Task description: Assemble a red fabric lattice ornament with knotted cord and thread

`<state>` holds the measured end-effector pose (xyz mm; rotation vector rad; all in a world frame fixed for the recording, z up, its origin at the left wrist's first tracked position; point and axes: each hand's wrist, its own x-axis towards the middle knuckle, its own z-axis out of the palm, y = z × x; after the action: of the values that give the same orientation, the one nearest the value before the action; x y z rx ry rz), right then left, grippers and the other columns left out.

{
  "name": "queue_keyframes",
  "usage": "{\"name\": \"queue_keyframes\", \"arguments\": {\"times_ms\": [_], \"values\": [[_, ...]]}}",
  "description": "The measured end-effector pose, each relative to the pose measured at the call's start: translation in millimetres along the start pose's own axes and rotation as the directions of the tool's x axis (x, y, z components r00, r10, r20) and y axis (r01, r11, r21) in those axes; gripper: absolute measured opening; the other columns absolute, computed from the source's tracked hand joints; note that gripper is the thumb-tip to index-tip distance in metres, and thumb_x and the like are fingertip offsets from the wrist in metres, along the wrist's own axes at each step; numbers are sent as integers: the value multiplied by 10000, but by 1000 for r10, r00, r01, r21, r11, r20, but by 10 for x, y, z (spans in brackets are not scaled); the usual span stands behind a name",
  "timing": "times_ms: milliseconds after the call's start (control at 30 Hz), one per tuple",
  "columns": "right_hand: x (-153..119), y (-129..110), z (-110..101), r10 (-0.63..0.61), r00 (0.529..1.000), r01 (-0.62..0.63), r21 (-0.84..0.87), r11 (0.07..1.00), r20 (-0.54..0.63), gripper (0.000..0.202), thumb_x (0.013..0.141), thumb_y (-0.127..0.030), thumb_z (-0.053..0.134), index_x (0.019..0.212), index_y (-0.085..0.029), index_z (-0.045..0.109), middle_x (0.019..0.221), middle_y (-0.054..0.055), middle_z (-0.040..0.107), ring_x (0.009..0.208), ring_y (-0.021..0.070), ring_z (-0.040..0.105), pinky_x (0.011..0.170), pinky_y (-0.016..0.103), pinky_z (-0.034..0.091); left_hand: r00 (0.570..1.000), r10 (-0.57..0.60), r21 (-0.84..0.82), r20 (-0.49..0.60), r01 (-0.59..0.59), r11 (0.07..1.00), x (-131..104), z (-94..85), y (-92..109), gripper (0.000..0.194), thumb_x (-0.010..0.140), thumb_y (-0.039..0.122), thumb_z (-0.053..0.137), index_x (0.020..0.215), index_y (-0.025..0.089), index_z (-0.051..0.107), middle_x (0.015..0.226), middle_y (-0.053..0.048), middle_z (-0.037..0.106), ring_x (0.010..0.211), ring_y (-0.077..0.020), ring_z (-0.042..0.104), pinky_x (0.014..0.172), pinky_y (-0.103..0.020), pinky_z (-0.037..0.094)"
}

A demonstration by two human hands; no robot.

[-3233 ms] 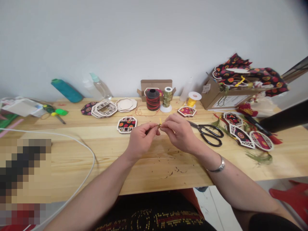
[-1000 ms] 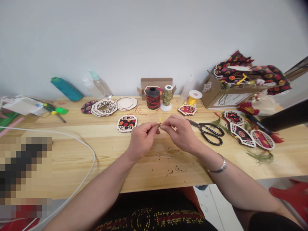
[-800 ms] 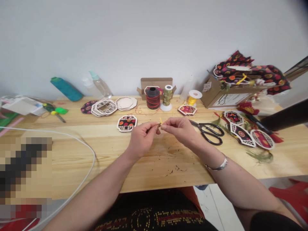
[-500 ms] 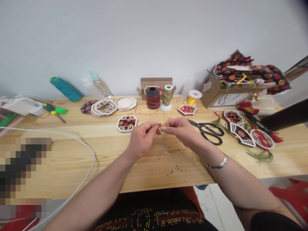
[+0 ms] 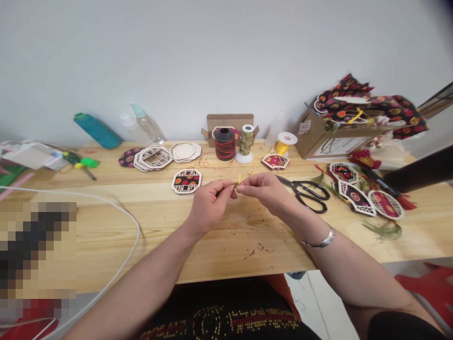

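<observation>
My left hand and my right hand meet fingertip to fingertip above the table, both closed in a pinch. Between them is a short piece of yellow cord, its end sticking up from the fingers; the rest of it is hidden. Left of my left hand lies an octagonal ornament with dark patterned fabric in a pale fretwork frame. Black-handled scissors rest just beyond my right wrist, which wears a silver bracelet.
Spools of red thread, gold thread and yellow cord stand at the back. A stack of wooden frames lies left of them. Fabric fills a cardboard box; several finished-looking ornaments lie right. A white cable curves at left.
The yellow cord's end has shifted slightly right and stands more upright between my fingertips. Both hands stay nearly in place, still pinching.
</observation>
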<state>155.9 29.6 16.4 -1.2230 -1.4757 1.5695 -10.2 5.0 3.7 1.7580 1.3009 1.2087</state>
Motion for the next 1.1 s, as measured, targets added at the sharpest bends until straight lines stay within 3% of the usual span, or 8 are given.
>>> {"name": "queue_keyframes", "arguments": {"times_ms": [200, 400, 833, 1100], "values": [[-7, -5, 9, 15, 999, -15, 10, 1000, -38, 252, 656, -401, 709, 597, -164, 647, 534, -30, 529, 536, 88, 390, 533, 258, 270, 999, 42, 67, -14, -41, 997, -19, 3, -9, 152, 841, 192, 572, 797, 185, 717, 669, 8, 718, 636, -123, 647, 644, -224, 523], [-5, 3, 36, 32, 994, -30, 29, 999, -100, 260, 630, -407, 725, 624, -160, 646, 550, -33, 545, 552, 85, 403, 548, 252, 297, 999, 46, 90, -16, -44, 995, -13, 2, 20, 168, 833, 175, 570, 735, 194, 705, 659, 12, 721, 621, -121, 647, 634, -220, 523], [-47, -63, 81, 11, 992, -15, -34, 999, -123, 256, 682, -407, 684, 630, -168, 607, 500, -68, 440, 486, 63, 301, 476, 246, 218, 998, 65, 84, -26, -62, 995, -18, -10, -11, 161, 848, 192, 573, 798, 180, 725, 667, 7, 713, 630, -119, 645, 646, -222, 514], [-51, -53, 96, -2, 991, 1, -11, 1000, -136, 290, 670, -426, 703, 629, -158, 603, 548, -52, 480, 502, 61, 325, 469, 238, 218, 996, 82, 73, -42, -79, 994, -22, 0, -40, 149, 848, 186, 585, 834, 167, 733, 690, 1, 725, 647, -117, 652, 645, -213, 519]]}}
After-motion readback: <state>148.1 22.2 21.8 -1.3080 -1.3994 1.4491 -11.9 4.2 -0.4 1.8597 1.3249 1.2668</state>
